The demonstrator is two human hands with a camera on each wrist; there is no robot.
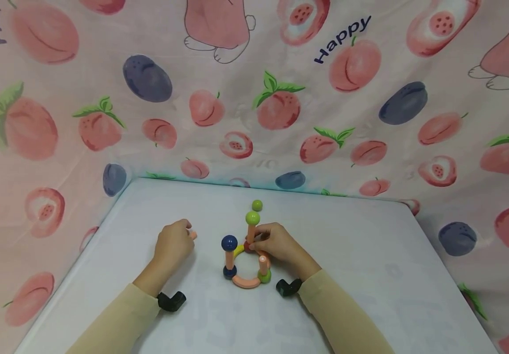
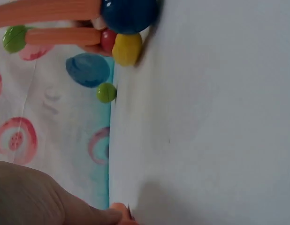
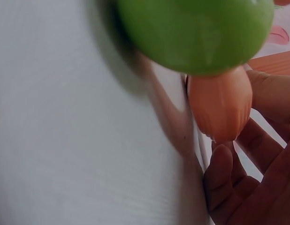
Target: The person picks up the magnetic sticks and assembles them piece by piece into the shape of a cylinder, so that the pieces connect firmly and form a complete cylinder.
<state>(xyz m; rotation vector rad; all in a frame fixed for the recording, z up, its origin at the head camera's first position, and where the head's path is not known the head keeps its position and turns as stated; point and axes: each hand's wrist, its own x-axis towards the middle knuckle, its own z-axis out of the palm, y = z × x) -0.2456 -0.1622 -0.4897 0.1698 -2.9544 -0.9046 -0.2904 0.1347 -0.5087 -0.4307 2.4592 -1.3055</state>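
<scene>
A small ring of curved orange and yellow pieces joined by balls lies on the table. My right hand point(image 1: 279, 241) pinches the red ball point(image 1: 247, 246) at its far side, where an orange rod point(image 1: 251, 234) stands topped by a green ball point(image 1: 252, 218). A second rod on the ring's left links a lower blue ball to an upper blue ball point(image 1: 229, 243). On the near right, a short bare-topped rod point(image 1: 263, 265) rises from another green ball point(image 1: 264, 277). Left of the ring, my left hand point(image 1: 175, 243) holds an orange stick point(image 1: 193, 235), mostly hidden by the fingers.
A loose green ball point(image 1: 257, 205) sits on the white table point(image 1: 369, 275) beyond the ring. Fruit-printed cloth point(image 1: 237, 167) hangs behind the table's far edge and along its sides. Each wrist wears a black camera point(image 1: 172, 301).
</scene>
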